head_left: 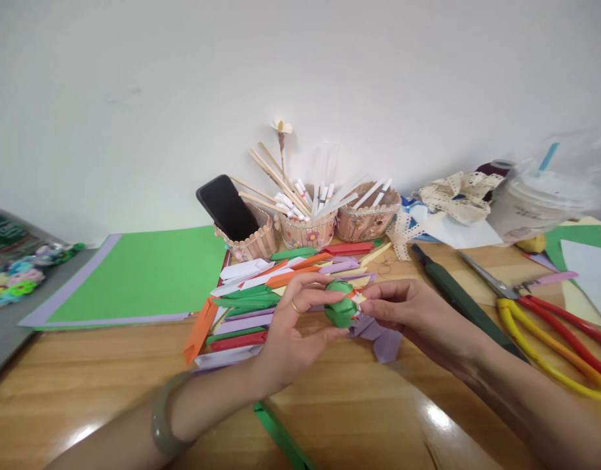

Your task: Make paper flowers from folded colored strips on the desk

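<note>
One green folded-paper piece (338, 310) sits between the left hand (293, 326) and right hand (410, 303), pinched by both above the desk (109, 372); behind it, the left container (257, 245) holds a black phone (226, 205), the middle container (303, 236) wooden sticks (280, 184) and a flower (281, 127), the right container (361, 226) white sticks (382, 193)

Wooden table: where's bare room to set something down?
Bare wood lies between the green paper sheet and left forearm, and between the green folded strip and right forearm. Crowded: around the multicoloured paper strips and yellow-and-red scissors.
</note>
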The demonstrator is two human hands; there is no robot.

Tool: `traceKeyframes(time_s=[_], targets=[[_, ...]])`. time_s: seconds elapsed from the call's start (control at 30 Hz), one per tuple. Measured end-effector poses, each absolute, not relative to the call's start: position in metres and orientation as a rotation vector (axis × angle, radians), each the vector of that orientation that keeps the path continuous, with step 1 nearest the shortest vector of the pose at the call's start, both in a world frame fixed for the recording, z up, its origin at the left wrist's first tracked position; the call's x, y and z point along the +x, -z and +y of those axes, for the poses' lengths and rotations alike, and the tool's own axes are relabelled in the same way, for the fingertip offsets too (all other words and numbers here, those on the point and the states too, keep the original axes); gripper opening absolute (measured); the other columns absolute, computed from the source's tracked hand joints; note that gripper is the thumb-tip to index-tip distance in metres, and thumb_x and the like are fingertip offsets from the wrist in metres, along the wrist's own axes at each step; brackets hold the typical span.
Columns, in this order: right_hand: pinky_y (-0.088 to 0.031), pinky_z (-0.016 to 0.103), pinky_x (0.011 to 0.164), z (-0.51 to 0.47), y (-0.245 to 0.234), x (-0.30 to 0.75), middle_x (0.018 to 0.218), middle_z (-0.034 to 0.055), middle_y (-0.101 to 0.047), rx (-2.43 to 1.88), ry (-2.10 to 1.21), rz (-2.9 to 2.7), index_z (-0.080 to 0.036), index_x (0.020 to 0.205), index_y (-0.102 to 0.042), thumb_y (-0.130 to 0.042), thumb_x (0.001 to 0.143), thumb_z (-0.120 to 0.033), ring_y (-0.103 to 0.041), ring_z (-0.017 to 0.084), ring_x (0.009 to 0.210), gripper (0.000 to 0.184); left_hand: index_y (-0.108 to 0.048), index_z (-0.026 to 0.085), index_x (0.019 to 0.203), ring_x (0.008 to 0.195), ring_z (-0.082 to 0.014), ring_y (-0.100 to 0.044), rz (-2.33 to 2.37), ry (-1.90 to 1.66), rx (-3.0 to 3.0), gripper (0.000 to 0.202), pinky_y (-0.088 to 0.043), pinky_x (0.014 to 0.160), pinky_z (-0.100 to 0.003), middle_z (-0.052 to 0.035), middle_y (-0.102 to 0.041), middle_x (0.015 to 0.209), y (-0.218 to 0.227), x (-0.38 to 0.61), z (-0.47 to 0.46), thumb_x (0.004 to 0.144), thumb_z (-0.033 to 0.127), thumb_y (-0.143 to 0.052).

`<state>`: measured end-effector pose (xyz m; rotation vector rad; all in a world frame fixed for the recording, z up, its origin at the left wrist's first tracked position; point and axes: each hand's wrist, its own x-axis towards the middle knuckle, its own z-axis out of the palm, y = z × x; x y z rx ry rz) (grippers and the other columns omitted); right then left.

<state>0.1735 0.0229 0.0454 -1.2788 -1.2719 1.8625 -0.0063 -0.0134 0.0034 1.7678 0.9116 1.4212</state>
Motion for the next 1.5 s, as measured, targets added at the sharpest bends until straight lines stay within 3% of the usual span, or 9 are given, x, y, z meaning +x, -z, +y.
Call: traceKeyframes(time_s=[0.17, 0.37, 0.57, 0.83, 1.0, 1.27, 1.37, 1.5], targets=[[-0.030, 0.021, 0.043, 0.022, -0.048, 0.175, 0.057, 0.0001, -0.064, -1.280, -1.809, -1.384, -0.016, 0.070, -0.071, -0.071, 0.065, -0.037, -0.046, 0.007, 0.046, 0.022, -0.058, 0.028, 0.103, 0.111, -0.0229, -0.047, 0.947, -1.418, 1.737, 0.036, -0.044, 0.092, -0.042, -0.0060, -0.046, 0.112, -0.003, -0.006, -0.014, 0.070, 0.016, -0.067], [-0.037, 0.020, 0.049, 0.021, -0.045, 0.173, 0.057, 0.0001, -0.065, -1.267, -1.898, -1.248, -0.015, 0.059, -0.066, -0.076, 0.057, -0.033, -0.054, 0.009, 0.051, 0.021, -0.059, 0.026, 0.100, 0.109, -0.0231, -0.049, 0.955, -1.386, 1.716, 0.032, -0.045, 0.091, -0.042, -0.0066, -0.048, 0.111, -0.004, -0.005, -0.014, 0.070, 0.018, -0.068], [-0.033, 0.021, 0.046, 0.021, -0.042, 0.172, 0.055, 0.0003, -0.063, -1.293, -1.840, -1.296, -0.015, 0.061, -0.068, -0.075, 0.056, -0.037, -0.048, 0.007, 0.047, 0.023, -0.059, 0.025, 0.099, 0.108, -0.0219, -0.049, 0.942, -1.376, 1.610, 0.033, -0.047, 0.087, -0.038, -0.0065, -0.046, 0.113, -0.003, -0.004, -0.013, 0.069, 0.018, -0.069], [-0.041, 0.027, 0.058, 0.013, -0.057, 0.170, 0.068, 0.0028, -0.067, -1.332, -1.223, -1.606, -0.019, 0.066, -0.068, -0.064, 0.071, -0.036, -0.057, 0.016, 0.065, 0.019, -0.059, 0.025, 0.098, 0.102, -0.0177, -0.054, 0.909, -1.419, 1.286, 0.036, -0.048, 0.083, -0.031, -0.0034, -0.049, 0.112, 0.000, -0.002, -0.008, 0.065, 0.016, -0.072], [-0.038, 0.026, 0.049, 0.011, -0.049, 0.172, 0.071, 0.0032, -0.065, -1.183, -0.676, -1.831, -0.021, 0.077, -0.068, -0.057, 0.078, -0.028, -0.054, 0.015, 0.061, 0.013, -0.057, 0.023, 0.097, 0.091, -0.0150, -0.058, 0.869, -1.439, 1.171, 0.036, -0.049, 0.074, -0.028, -0.0024, -0.056, 0.105, -0.002, -0.001, -0.005, 0.065, 0.015, -0.071], [-0.049, 0.023, 0.056, 0.006, -0.039, 0.170, 0.077, 0.0048, -0.065, -0.849, -0.133, -2.104, -0.020, 0.093, -0.065, -0.053, 0.081, -0.010, -0.061, 0.012, 0.065, 0.020, -0.056, 0.023, 0.097, 0.091, -0.0143, -0.059, 0.822, -1.430, 1.183, 0.037, -0.049, 0.075, -0.027, -0.0015, -0.057, 0.105, -0.002, -0.001, -0.006, 0.065, 0.015, -0.072], [-0.049, 0.024, 0.058, 0.006, -0.031, 0.174, 0.079, 0.0045, -0.067, -0.810, 0.150, -2.163, -0.021, 0.100, -0.062, -0.055, 0.079, -0.009, -0.062, 0.013, 0.067, 0.025, -0.056, 0.023, 0.097, 0.091, -0.0145, -0.059, 0.827, -1.433, 1.183, 0.036, -0.049, 0.075, -0.028, -0.0018, -0.057, 0.105, -0.003, 0.000, -0.007, 0.065, 0.016, -0.072], [-0.049, 0.024, 0.058, 0.006, -0.027, 0.176, 0.079, 0.0029, -0.067, -0.872, 0.207, -2.126, -0.024, 0.099, -0.062, -0.055, 0.080, -0.011, -0.062, 0.013, 0.067, 0.024, -0.055, 0.022, 0.098, 0.091, -0.0157, -0.059, 0.835, -1.432, 1.179, 0.037, -0.049, 0.075, -0.029, -0.0034, -0.056, 0.106, -0.004, 0.000, -0.007, 0.065, 0.019, -0.072]])
